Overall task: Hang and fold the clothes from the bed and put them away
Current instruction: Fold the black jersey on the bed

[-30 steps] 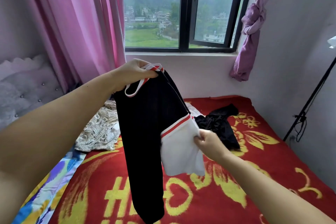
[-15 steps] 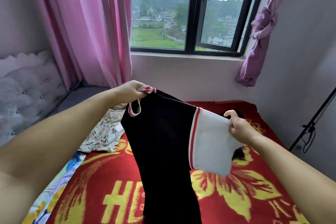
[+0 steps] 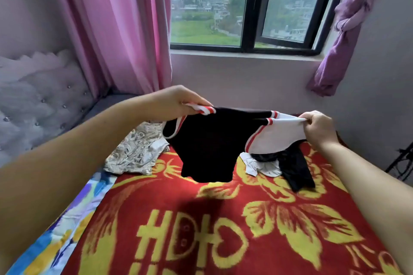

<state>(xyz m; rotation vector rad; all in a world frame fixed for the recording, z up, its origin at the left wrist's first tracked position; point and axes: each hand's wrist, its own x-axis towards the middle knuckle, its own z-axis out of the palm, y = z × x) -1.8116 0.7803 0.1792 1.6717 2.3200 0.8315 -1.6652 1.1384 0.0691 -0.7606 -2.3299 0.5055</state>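
Item held: we have one black top [image 3: 207, 147] with white sleeves and red-striped trim, stretched in the air between our two hands above the red blanket [image 3: 201, 219], clear of it, its dark body hanging down and casting a shadow on the yellow lettering. Our left hand [image 3: 176, 101] pinches the striped white edge at one end; our right hand [image 3: 318, 128] has its fingers curled round the edge of the white sleeve at the other. On the bed beyond: a beige patterned garment [image 3: 136, 152] lying crumpled to the left, and to the right a black garment [image 3: 295, 169] over a white one [image 3: 261, 166], touching. Surroundings: a padded grey headboard [image 3: 38, 100] far left, a pink curtain [image 3: 116, 29], a black-framed window [image 3: 248, 6] and a knotted purple curtain [image 3: 339, 35] to the right.
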